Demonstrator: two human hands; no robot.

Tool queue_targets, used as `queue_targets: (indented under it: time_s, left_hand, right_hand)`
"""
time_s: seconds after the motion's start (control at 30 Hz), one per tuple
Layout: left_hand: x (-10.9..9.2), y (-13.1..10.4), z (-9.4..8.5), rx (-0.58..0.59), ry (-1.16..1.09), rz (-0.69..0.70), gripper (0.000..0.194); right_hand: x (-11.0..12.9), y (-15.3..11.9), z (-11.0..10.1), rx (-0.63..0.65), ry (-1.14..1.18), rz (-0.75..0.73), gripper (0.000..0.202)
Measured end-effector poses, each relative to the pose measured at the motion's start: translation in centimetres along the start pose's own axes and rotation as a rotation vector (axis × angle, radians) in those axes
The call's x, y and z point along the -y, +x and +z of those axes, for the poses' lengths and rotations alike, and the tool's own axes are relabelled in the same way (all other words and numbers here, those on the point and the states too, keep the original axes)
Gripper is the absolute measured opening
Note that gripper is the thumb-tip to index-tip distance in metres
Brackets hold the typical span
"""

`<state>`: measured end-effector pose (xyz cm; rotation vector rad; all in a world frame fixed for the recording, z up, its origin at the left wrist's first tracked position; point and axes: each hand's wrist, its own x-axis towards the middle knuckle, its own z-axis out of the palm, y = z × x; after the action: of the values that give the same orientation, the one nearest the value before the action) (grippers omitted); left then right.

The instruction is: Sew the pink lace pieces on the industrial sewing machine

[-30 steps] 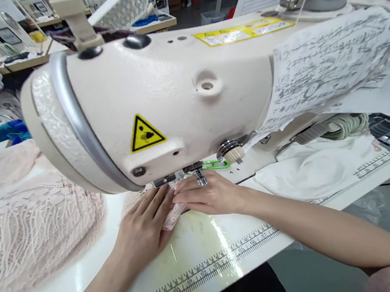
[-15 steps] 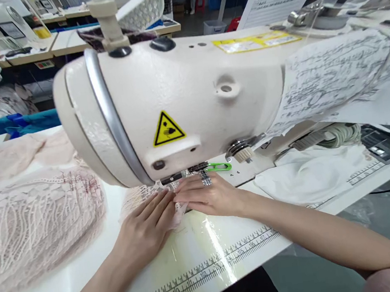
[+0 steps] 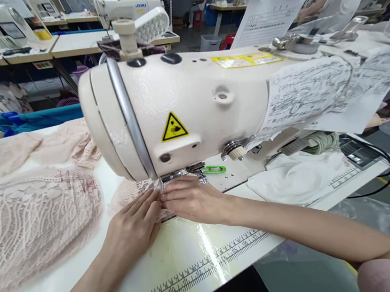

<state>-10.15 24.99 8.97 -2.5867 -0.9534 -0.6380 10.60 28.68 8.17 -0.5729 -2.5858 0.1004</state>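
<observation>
A cream sewing machine (image 3: 193,103) fills the middle of the view. A small pink lace piece (image 3: 130,194) lies on the white table (image 3: 181,261) under the machine head. My left hand (image 3: 133,224) rests flat on it, fingers pointing toward the needle area. My right hand (image 3: 191,201), with a ring on one finger, presses flat on the same lace just beside the left, fingertips touching. The needle and presser foot are mostly hidden behind the machine head.
A heap of pink lace (image 3: 30,227) lies at the left, more pink fabric (image 3: 38,146) behind it. Green snips (image 3: 215,168) sit by the machine base, white cloth (image 3: 299,180) at the right. Printed paper (image 3: 313,93) hangs over the machine arm. A ruler strip (image 3: 203,273) edges the table.
The view has shifted, so the machine appears further right and further away. Both hands stay flat on the lace piece and have slid slightly left with it.
</observation>
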Motion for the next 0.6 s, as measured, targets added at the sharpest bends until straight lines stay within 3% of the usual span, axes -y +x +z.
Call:
queue_targets:
  time_s: [0.37,0.6]
  left_hand:
    - [-0.2,-0.2,0.5,0.035,0.032,-0.014,0.025]
    - [-0.4,0.1,0.5,0.034,0.031,-0.037,0.032]
  right_hand:
    - [-0.8,-1.0,0.1,-0.042,0.018,0.078,0.022]
    - [-0.6,-1.4,0.1,-0.087,-0.099,0.151,0.022]
